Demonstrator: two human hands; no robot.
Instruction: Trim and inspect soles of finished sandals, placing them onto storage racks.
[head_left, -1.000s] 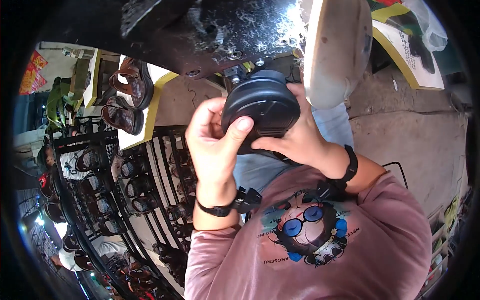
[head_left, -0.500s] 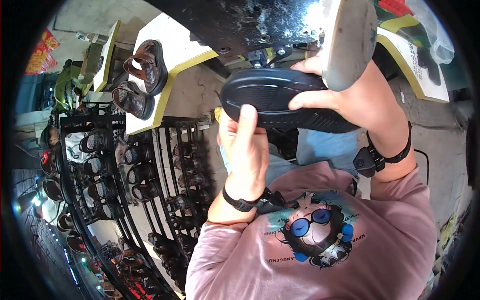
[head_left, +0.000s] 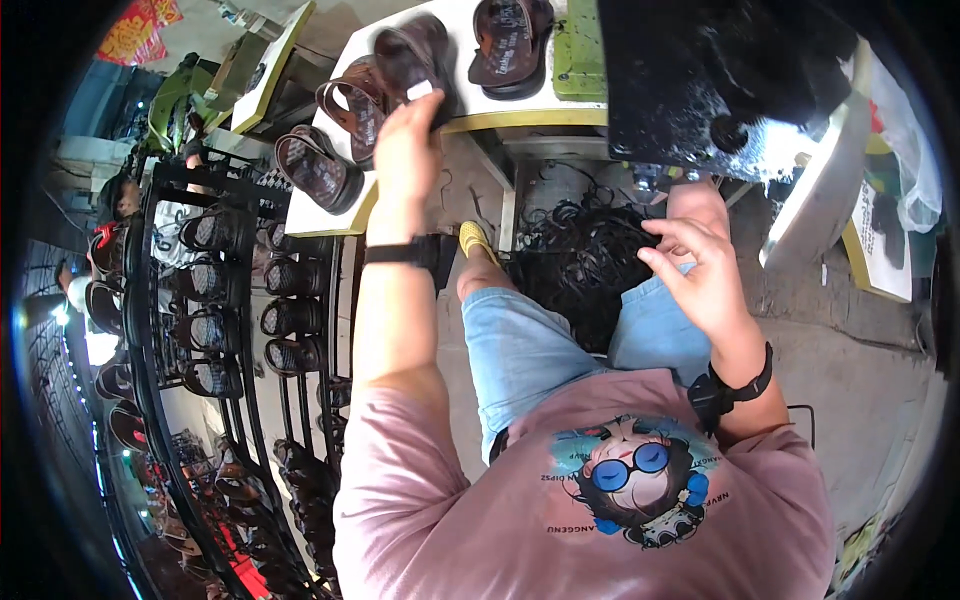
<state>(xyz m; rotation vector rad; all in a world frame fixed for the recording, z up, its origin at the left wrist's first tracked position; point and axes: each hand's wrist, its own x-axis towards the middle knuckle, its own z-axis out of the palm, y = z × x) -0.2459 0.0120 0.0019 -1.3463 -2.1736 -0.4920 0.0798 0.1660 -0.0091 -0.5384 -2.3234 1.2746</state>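
At the far left, over the white table, my left hand grips the edge of a dark brown sandal. Both are blurred by motion, and a small white patch shows by my fingertips. Beside them on the table lie a brown strapped sandal and another brown sandal nearer the corner. To their right rests one more sandal, its insole facing up. Above my right thigh, my right hand hangs with thumb and fingers apart, holding nothing, below the black machine.
A grey curved plate stands out at the machine's right. The green machine base sits on the table. Black trimmings are heaped on the floor between my legs. A black rack full of sandals stands at the left.
Both hands were holding a black-soled sandal under the machine. My right hand has let go and dropped back; my left has swung to the far left table with a sandal.
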